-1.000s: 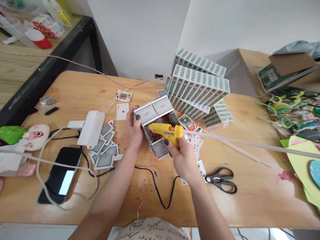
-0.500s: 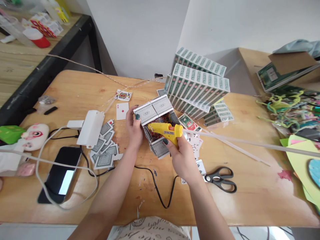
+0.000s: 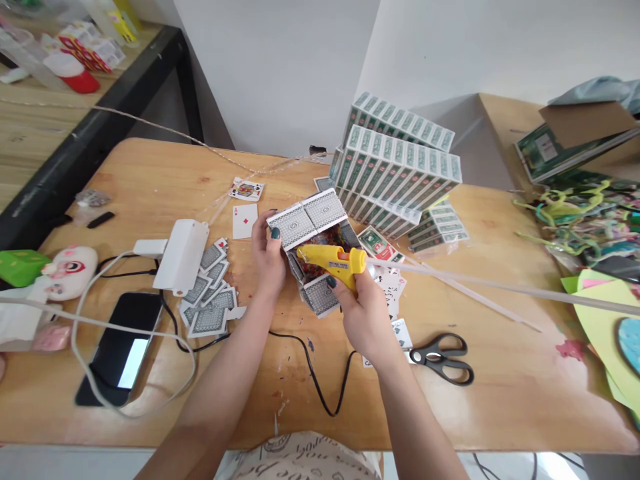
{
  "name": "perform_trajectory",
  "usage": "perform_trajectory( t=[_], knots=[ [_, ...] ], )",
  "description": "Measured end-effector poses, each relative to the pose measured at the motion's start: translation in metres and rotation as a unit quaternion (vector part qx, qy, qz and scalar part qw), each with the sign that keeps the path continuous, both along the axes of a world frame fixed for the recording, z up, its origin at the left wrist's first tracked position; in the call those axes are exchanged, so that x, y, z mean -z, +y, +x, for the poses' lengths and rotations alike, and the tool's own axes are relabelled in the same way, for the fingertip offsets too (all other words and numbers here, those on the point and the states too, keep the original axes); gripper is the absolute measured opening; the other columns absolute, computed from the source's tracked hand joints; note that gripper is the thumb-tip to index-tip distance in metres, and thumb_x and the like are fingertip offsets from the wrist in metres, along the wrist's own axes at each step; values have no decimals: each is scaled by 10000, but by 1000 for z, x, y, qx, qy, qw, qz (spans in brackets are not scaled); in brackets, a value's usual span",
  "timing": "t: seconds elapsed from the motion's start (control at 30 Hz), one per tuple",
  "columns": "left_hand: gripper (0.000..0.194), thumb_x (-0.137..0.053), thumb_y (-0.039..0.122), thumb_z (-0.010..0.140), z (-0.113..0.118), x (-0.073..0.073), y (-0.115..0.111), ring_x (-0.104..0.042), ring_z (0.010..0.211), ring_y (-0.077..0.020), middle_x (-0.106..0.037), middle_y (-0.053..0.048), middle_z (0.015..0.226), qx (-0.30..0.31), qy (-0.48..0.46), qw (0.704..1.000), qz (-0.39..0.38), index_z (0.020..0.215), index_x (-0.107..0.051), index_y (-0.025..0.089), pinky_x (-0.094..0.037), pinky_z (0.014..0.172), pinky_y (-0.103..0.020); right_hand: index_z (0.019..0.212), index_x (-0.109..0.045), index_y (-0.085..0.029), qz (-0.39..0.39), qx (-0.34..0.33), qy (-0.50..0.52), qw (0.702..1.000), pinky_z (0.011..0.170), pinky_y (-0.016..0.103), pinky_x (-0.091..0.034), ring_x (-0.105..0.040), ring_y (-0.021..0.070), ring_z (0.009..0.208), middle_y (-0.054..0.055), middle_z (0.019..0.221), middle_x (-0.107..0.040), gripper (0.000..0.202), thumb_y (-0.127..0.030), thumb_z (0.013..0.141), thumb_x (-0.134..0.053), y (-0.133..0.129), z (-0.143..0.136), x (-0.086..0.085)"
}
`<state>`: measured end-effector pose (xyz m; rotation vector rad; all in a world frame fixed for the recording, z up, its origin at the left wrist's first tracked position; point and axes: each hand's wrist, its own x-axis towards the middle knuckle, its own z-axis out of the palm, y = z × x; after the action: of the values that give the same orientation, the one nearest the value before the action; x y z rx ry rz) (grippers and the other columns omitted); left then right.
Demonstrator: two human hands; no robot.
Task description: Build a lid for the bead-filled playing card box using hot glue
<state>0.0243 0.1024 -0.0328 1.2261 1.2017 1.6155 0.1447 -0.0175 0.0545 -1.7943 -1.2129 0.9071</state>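
Note:
A box made of playing cards, patterned backs outward, is held tilted by its left side in my left hand. Its open part shows a dark, multicoloured inside. My right hand is wrapped around the handle of a yellow glue gun, whose nozzle points left over the opening. Whether the tip touches the box I cannot tell. A long clear glue stick sticks out from the gun's back to the right. Loose cards lie face down left of my left forearm, and an ace of diamonds lies beyond it.
Stacked green card packs stand behind the box. Black-handled scissors lie right of my right forearm. At left are a phone, a white power strip and looping cables. A black cord curves between my forearms.

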Motion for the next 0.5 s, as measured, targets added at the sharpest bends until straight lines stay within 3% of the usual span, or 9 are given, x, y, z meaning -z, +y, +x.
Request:
perform_trajectory(
  t=[0.23, 0.5],
  knots=[
    [255, -509, 336, 789, 1, 0, 0, -539, 1088, -197, -591, -37, 1115, 9, -36, 999, -7, 1016, -567, 237, -424, 966, -349, 1113, -546, -193, -12, 6, 10, 1000, 800, 410, -483, -621, 261, 937, 97, 1011, -682, 309, -261, 820, -472, 1, -1, -1],
    [275, -494, 402, 817, -1, 5, 2, -528, 1106, -199, -587, -23, 1139, 7, 6, 1000, 4, 1042, -561, 258, -423, 963, -344, 1084, -552, -204, 2, 3, 7, 1000, 825, 413, -476, -610, 266, 975, 96, 975, -684, 277, -262, 823, -479, 0, 0, 2]
  ],
)
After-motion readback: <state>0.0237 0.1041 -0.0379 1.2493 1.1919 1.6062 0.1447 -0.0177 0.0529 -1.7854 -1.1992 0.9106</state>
